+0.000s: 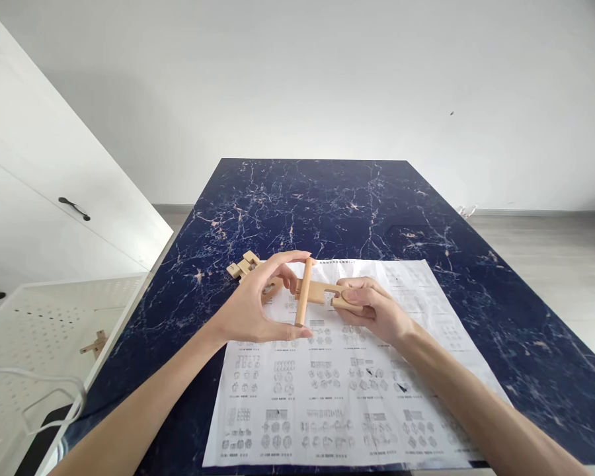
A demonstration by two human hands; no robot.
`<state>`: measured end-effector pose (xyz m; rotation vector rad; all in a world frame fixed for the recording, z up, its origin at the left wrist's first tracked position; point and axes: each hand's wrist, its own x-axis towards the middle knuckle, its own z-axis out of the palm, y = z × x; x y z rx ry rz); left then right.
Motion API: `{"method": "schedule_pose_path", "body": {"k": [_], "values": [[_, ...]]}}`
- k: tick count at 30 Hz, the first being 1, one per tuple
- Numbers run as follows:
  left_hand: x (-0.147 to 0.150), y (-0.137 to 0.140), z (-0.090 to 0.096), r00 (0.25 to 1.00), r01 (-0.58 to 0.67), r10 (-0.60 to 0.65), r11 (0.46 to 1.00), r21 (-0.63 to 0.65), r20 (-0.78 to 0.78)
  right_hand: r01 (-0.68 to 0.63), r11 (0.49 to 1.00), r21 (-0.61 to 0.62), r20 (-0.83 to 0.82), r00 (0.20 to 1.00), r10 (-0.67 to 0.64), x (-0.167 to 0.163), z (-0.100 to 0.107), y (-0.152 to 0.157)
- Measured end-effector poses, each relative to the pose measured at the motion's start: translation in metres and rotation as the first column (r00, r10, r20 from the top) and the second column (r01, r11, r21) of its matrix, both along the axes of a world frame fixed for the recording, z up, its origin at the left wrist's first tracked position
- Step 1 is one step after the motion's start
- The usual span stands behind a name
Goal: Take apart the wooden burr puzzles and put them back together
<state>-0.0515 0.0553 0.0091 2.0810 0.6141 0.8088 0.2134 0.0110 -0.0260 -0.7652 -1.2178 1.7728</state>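
My left hand (250, 307) pinches a slim wooden puzzle stick (304, 296) by its two ends, thumb at the lower end and a finger at the upper. In my right hand (379, 309) is a flat, notched wooden puzzle piece (317, 293), gripped at its right end. Its left end meets or passes behind the stick; whether they interlock I cannot tell. Several wooden puzzle pieces (245, 264) lie just beyond my left hand, partly hidden by it. Both hands are above a printed paper sheet (215, 433) covered in small assembly diagrams.
The sheet lies on a dark blue marbled table (302, 205). To the left stands a white perforated basket (34, 301) with a wooden cross-shaped piece (95, 344) and a pale cable (39, 377). A white cabinet (39, 145) is behind it; a wall (317, 79) lies beyond the table.
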Motion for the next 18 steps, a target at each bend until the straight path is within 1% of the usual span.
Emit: {"method": "schedule_pose_path", "body": {"k": [4,7,13,18], "values": [[0.0007,0.0000,0.0016,1.000,-0.012,0.012,1.000,0.002,0.024,-0.001,1.000,-0.002,0.001,1.000,0.001,0.0005,-0.0017,0.0015],[0.0009,-0.0004,0.0000,1.000,-0.027,0.027,1.000,-0.012,0.007,0.013,1.000,0.001,0.010,1.000,-0.013,0.0003,-0.0029,0.0011],[0.0006,-0.0015,-0.0024,0.997,-0.077,0.077,0.997,0.003,-0.007,0.060,0.998,0.017,0.024,0.998,-0.061,-0.0029,-0.0034,-0.0019],[0.0006,-0.0015,-0.0003,0.999,-0.051,0.051,0.999,0.002,-0.010,0.060,0.998,0.019,0.023,0.998,-0.060,-0.0030,0.0010,-0.0012]]}}
